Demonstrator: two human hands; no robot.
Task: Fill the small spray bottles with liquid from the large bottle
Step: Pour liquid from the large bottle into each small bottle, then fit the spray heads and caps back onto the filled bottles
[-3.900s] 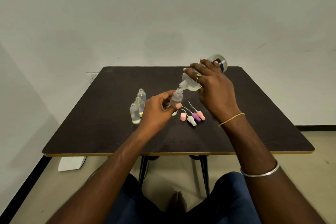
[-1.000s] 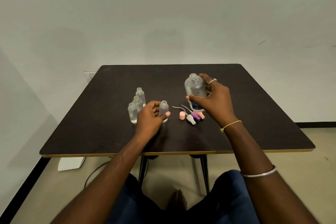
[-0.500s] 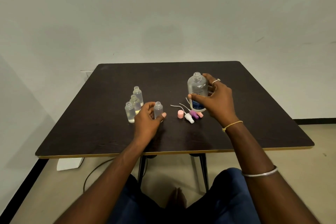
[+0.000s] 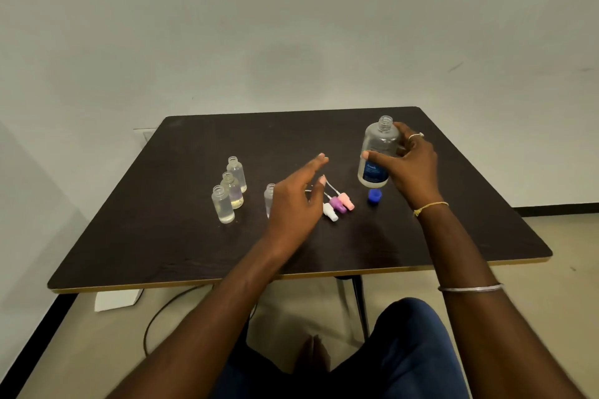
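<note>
The large clear bottle (image 4: 376,152) with a blue label stands upright and uncapped on the dark table (image 4: 162,246), and my right hand (image 4: 408,168) grips its side. Its blue cap (image 4: 374,196) lies just in front of it. Three small clear bottles (image 4: 228,193) with liquid stand in a cluster at the left. A fourth small bottle (image 4: 269,199) stands alone, partly hidden behind my left hand (image 4: 298,201). That hand hovers open, fingers spread, over the spray tops (image 4: 338,204) in white, purple and pink.
A white wall rises right behind the table's far edge. Below the table are a white box (image 4: 118,300) on the floor, a black cable (image 4: 162,311) and the table's leg (image 4: 359,304). My knees in blue trousers sit under the near edge.
My left hand let go of the fourth small bottle and moved right over the spray tops. My right hand shifted the large bottle further right and back, uncovering the blue cap.
</note>
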